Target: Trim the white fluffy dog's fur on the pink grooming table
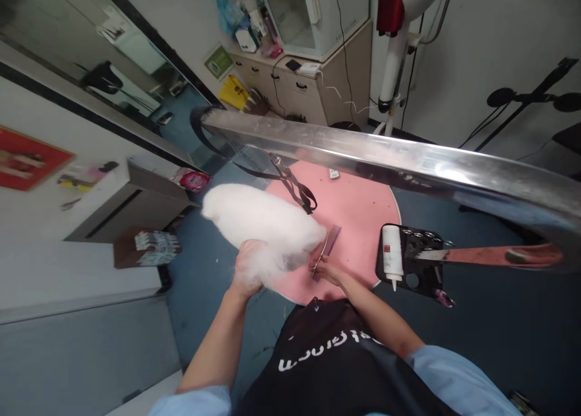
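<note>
A white, fluffy-coated animal (258, 216), seemingly a dog, stands over a round pink grooming table (363, 216); its head and legs are hard to make out. My left hand (246, 264) is at its near side, closed on a tuft of its white fur (267, 267) that partly covers the fingers. In my right hand (330, 272) is a pair of scissors (321, 254), its slim blades pointing away from me beside the animal's right end. A purple comb (334, 239) is just beyond the scissors, close to the tabletop.
A metal bar (363, 146) crosses above the table, with a black strap (295, 186) hanging behind the animal. On the right, a black tool tray (420, 246) carries a white bottle (391, 252) and several scissors. A cabinet (347, 83) stands at the back.
</note>
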`<state>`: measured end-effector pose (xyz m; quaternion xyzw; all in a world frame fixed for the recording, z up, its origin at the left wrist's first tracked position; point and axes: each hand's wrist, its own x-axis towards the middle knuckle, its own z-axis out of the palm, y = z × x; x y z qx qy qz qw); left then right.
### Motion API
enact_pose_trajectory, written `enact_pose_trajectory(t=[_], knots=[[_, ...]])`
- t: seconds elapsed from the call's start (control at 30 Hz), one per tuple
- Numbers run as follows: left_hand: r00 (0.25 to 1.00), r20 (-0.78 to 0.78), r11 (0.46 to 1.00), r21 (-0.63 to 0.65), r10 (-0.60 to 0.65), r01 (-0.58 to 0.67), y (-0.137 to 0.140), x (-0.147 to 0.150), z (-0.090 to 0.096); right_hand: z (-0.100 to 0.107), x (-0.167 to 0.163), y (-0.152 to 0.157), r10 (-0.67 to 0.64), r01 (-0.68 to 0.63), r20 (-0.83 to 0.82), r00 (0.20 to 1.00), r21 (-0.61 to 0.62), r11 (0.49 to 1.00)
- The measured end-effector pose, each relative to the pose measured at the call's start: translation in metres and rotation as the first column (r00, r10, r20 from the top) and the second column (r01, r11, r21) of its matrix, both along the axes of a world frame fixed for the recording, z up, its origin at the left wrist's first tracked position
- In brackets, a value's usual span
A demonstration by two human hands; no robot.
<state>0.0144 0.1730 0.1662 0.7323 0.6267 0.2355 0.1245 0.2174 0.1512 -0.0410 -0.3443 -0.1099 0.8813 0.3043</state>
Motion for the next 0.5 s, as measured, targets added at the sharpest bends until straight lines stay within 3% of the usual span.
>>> enact_pose_trajectory(t=[0.2,0.5], knots=[[0.999,0.038,0.998,0.066,-0.010,0.007,-0.001,0.002,0.000,-0.010,-0.002,0.002,0.025,-0.026,0.057,0.998,0.016,1.000],[0.999,-0.004,0.999,-0.037,0.032,-0.032,-0.002,0.002,0.000,-0.015,0.007,0.010,0.102,-0.109,0.144,0.984,0.044,0.993]])
